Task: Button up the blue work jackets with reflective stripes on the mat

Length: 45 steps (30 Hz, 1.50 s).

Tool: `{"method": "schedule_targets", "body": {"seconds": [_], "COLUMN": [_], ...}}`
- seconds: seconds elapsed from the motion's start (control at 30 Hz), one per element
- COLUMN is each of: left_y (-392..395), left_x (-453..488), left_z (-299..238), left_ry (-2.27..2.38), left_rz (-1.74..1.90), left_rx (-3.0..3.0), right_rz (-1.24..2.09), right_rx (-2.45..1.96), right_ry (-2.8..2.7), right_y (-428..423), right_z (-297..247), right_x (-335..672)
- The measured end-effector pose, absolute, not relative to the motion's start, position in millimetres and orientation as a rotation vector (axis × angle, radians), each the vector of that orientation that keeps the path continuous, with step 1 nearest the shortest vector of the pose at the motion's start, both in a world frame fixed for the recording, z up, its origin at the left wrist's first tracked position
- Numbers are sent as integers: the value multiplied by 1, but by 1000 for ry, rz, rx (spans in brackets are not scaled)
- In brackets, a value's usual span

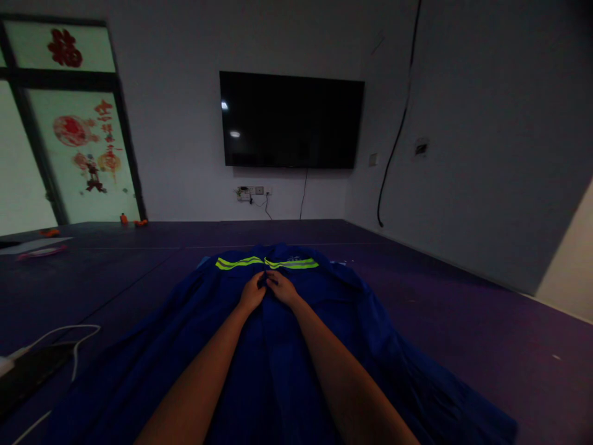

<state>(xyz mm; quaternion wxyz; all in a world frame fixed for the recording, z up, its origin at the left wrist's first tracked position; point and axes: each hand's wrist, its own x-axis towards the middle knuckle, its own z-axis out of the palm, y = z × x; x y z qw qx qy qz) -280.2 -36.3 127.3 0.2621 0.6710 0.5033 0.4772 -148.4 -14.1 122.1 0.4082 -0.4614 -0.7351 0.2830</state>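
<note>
A blue work jacket (324, 309) with a yellow-green reflective stripe across its chest lies spread on the dark purple floor, its sleeves reaching out to both sides. Just below the stripe, at the middle front seam, my left hand (252, 292) pinches the cloth. My right hand (281, 287) grips the same front edge from the other side, fingertips close to those of the left. A small fold of blue fabric shows between the fingers. Whether a button or other fastener is in them is too dark to tell.
A white cable (69, 327) and a dark flat object (37, 371) lie at the left. Farther off are a pink-rimmed item (42, 252) and small orange objects (140, 222). A television (291, 120) hangs on the far wall; a black cord (393, 148) dangles at right.
</note>
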Motion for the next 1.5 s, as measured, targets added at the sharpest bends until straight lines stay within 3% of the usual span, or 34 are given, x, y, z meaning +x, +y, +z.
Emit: {"method": "schedule_targets", "body": {"seconds": [0.2, 0.43, 0.9, 1.2, 1.5], "left_y": [-35, -42, -100, -132, -141], "left_x": [-282, -288, -296, -297, -296], "left_z": [126, 129, 135, 134, 141], "left_ry": [1388, 1398, 1169, 1143, 1121], "left_rz": [1329, 1362, 1286, 1174, 1084], "left_rx": [1748, 1530, 1357, 1559, 1690], "right_rz": [693, 899, 586, 583, 354], "right_rx": [-1196, -1262, -1007, -1018, -1178], "right_ry": [-1904, -1788, -2224, -2230, -2058], "right_y": [-15, -25, -86, -121, -140], "right_z": [123, 127, 127, 131, 143], "right_x": [-149, -142, -131, -124, -129]}}
